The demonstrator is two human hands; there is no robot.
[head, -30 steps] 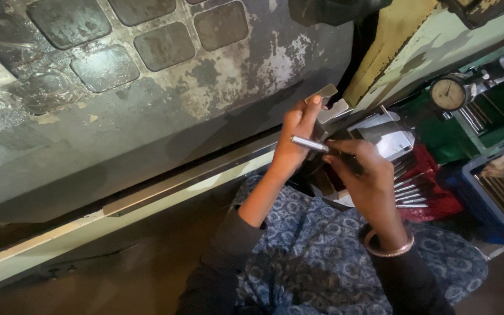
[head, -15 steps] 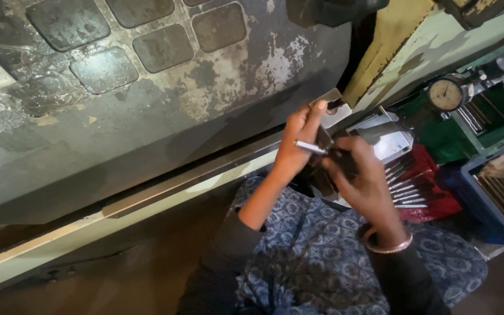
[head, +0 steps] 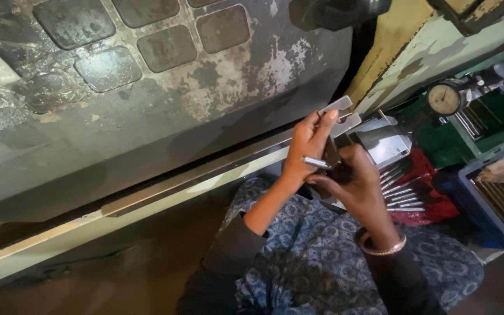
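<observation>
Fingers (head: 322,125) of left hand (head: 304,154) pinch the flat metal piece (head: 339,114) by its lower end, closed tight, piece sticking up above the fingertips. Right hand (head: 354,184) just below, curled round a thin steel pin (head: 316,162) whose tip touches the left hand. Risk, my read: pinch is narrow, a push from the pin could twist the piece loose. Loose pins (head: 401,195) on red cloth (head: 433,192) right of the fingers; dial gauge (head: 445,98) further right. Machine panel (head: 147,116) crowds the left.
</observation>
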